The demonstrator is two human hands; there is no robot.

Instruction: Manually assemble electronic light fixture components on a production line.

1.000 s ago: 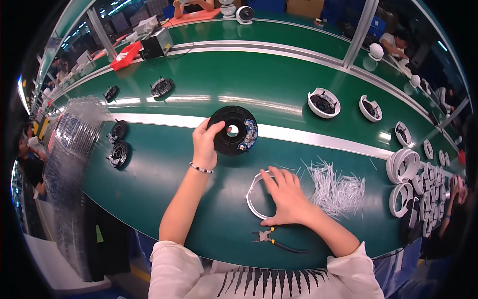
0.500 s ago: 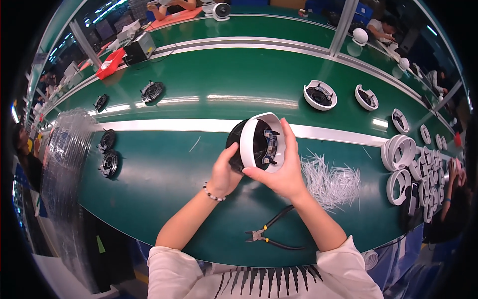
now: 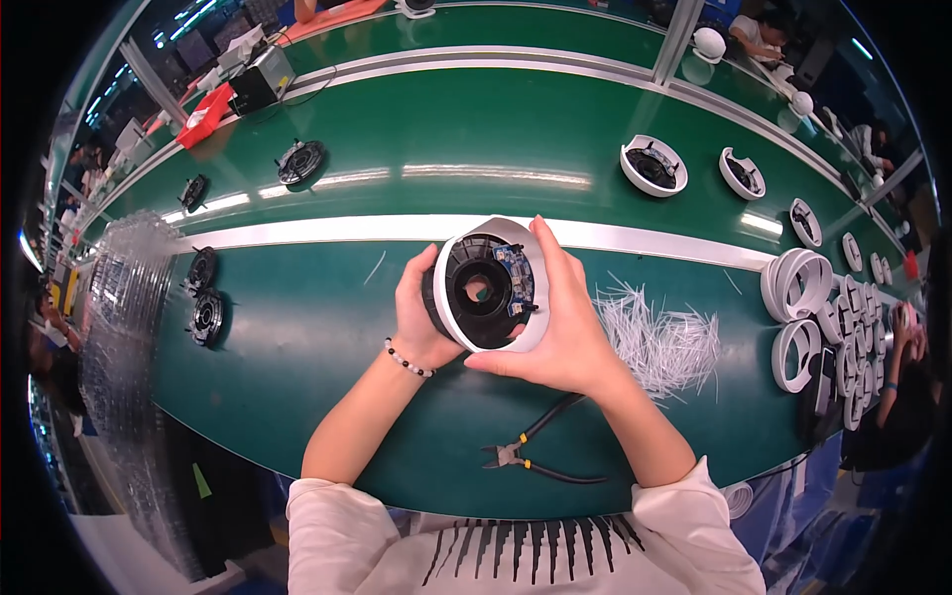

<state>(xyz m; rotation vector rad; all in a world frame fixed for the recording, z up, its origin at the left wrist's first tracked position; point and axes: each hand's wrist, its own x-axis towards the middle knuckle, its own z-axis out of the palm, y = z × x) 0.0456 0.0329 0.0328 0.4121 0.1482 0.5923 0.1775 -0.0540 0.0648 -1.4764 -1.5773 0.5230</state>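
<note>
Between both hands, above the middle of the green table, I hold a white plastic ring housing (image 3: 453, 315) with a black round base (image 3: 464, 260) inside it. A small blue circuit board (image 3: 518, 278) and black posts show within the opening, which faces up toward me. My left hand (image 3: 421, 312) wraps the left side, its fingers against the black base. My right hand (image 3: 560, 332) grips the white rim from the right, thumb along the lower edge. Below the hands, side cutters (image 3: 508, 454) with black handles lie on the table.
White cut strips (image 3: 659, 342) are heaped right of my right hand. White rings (image 3: 793, 355) cluster at far right. Two black bases (image 3: 205, 317) lie at left, near clear plastic trays (image 3: 124, 317). Across the white divider, a belt (image 3: 476, 149) carries black bases and white housings.
The white housing and black base have turned so their opening faces me more, and the base now sits further inside the ring. Both hands have shifted their grip around them.
</note>
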